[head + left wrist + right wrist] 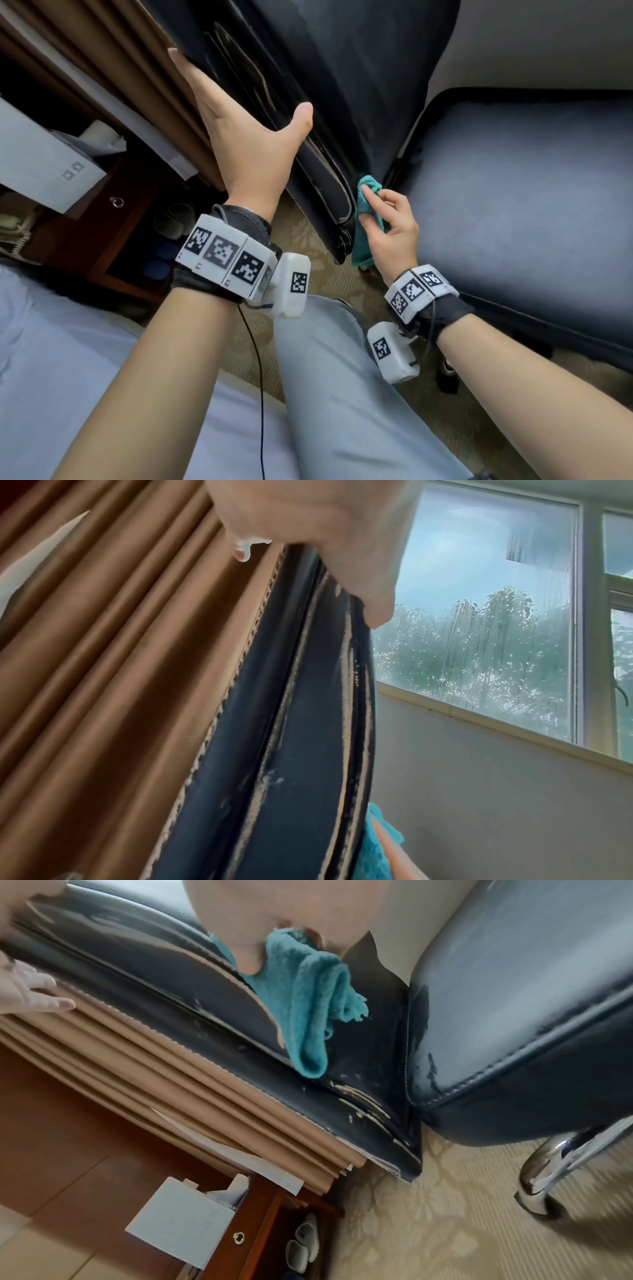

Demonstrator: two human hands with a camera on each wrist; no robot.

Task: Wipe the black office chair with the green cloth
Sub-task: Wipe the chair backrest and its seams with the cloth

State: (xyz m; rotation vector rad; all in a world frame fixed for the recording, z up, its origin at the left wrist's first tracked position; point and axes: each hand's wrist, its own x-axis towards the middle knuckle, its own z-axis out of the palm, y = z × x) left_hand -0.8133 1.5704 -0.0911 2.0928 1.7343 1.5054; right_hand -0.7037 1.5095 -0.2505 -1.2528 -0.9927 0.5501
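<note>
The black office chair shows its worn backrest [291,68] at upper centre and its padded seat [513,188] to the right. My left hand [236,116] braces the backrest's side edge, fingers straight along the back and thumb spread over the front. In the left wrist view the thumb [369,596] lies on the peeling edge [291,723]. My right hand [387,222] pinches the bunched green cloth [368,246] against the lower edge of the backrest, near where it meets the seat. The right wrist view shows the cloth [308,1010] hanging over that edge [154,969].
Brown curtains [102,68] hang right behind the backrest. A wooden nightstand [102,222] with a white box [44,164] stands at the left. A chrome chair leg [548,1164] rests on patterned carpet [308,246]. My pale-trousered leg [342,394] is below; a window [479,615] is beyond.
</note>
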